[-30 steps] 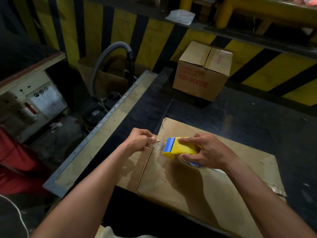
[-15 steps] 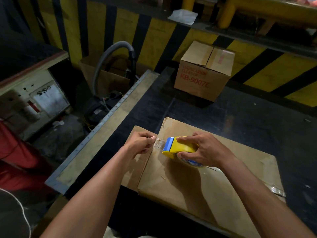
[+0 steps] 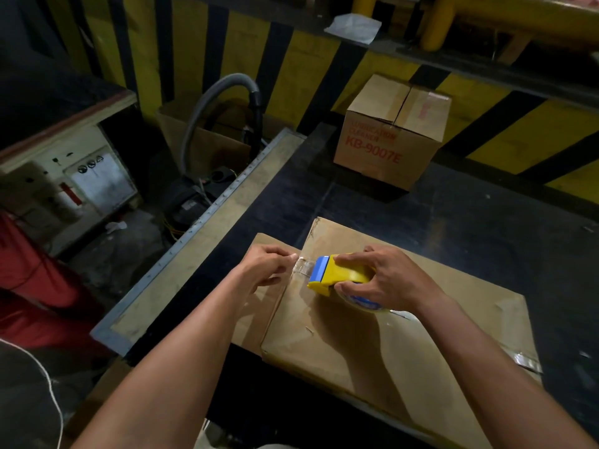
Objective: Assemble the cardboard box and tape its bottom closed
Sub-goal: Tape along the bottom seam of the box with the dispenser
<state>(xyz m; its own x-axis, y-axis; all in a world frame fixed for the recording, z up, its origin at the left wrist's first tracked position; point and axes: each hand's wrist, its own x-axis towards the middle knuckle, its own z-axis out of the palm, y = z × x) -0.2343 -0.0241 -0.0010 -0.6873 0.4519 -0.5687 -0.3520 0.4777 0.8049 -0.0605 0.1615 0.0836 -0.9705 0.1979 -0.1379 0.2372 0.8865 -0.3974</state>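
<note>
A flattened brown cardboard box [image 3: 372, 345] lies on the dark table [image 3: 470, 222] in front of me. My right hand [image 3: 389, 277] grips a yellow tape dispenser [image 3: 340, 275] with a blue blade guard, resting on the box near its left end. A short strip of clear tape [image 3: 303, 265] stretches from the dispenser to my left hand [image 3: 267, 265], which pinches its free end above the box's left flap. The tape roll is mostly hidden under my right hand.
An assembled, taped box [image 3: 392, 134] printed KB-9007E stands at the table's far side. A yellow and black striped wall runs behind. Left of the table are a grey hose [image 3: 214, 102], an open carton [image 3: 207, 147] and a machine panel [image 3: 97, 179] on the floor.
Both hands and the dispenser stay almost in place; the tape strip between them remains short. The view has shifted slightly.
</note>
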